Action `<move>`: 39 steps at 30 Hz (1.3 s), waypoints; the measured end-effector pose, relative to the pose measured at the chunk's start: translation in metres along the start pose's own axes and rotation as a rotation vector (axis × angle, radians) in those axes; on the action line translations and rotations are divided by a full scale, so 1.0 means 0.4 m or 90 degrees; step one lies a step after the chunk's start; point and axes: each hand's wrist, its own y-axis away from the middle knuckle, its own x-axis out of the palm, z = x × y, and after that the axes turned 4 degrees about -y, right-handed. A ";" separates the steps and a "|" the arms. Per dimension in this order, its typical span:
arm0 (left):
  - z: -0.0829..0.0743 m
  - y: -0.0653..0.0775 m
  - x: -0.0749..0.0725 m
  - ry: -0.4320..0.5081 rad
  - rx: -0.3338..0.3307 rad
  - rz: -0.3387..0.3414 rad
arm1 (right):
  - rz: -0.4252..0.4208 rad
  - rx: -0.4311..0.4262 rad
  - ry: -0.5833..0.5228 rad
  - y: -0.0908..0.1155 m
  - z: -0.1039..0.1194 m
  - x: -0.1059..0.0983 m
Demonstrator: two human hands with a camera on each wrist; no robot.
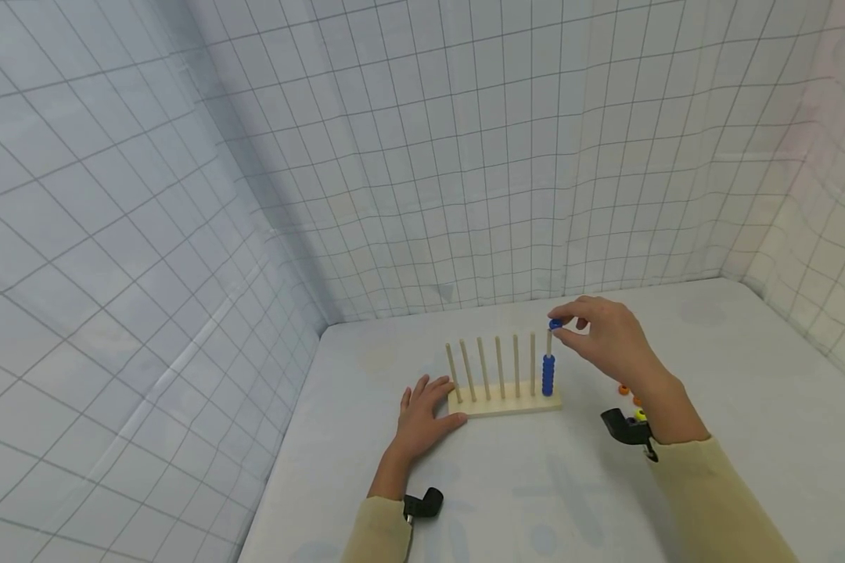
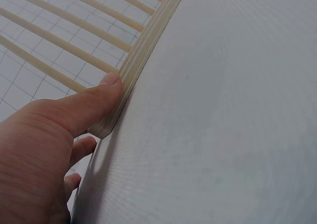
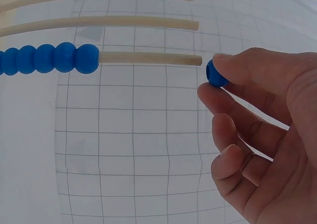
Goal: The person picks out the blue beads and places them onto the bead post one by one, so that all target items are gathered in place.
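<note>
My right hand (image 1: 614,338) pinches a blue bead (image 3: 216,74) between thumb and index finger. In the right wrist view the bead sits just off the tip of the rightmost wooden peg (image 3: 153,59), its hole facing the peg. Several blue beads (image 1: 548,375) are stacked on the lower part of that peg. The peg belongs to a pale wooden rack (image 1: 505,406), whose other upright pegs are bare. At the rack's left end my left hand (image 1: 421,424) grips the base, thumb (image 2: 106,92) on the front edge and fingers around behind.
Loose orange beads (image 1: 623,389) and a yellow bead (image 1: 641,415) lie on the white table (image 1: 507,485), partly hidden by the right wrist. Grid-patterned curtains (image 1: 465,180) hang behind and at both sides. Each wrist carries a black camera mount (image 1: 429,503).
</note>
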 end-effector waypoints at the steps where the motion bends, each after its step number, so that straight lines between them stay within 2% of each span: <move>1: 0.000 0.000 0.000 0.001 0.000 0.000 | 0.002 0.002 -0.003 0.000 0.001 0.001; 14: 0.007 -0.003 0.004 0.003 0.001 -0.003 | 0.002 -0.004 -0.014 0.001 0.008 0.014; 21: 0.003 -0.003 0.000 0.002 -0.011 0.012 | 0.013 0.011 -0.017 0.001 0.007 0.018; 26: 0.002 -0.002 -0.002 0.010 0.002 0.000 | 0.024 0.018 -0.018 0.002 0.005 0.022; 31: 0.002 -0.001 0.000 0.008 -0.003 0.003 | 0.040 0.033 -0.018 0.003 0.001 0.028; 39: 0.003 -0.001 0.003 0.010 -0.002 -0.003 | 0.036 0.038 -0.006 0.004 -0.001 0.036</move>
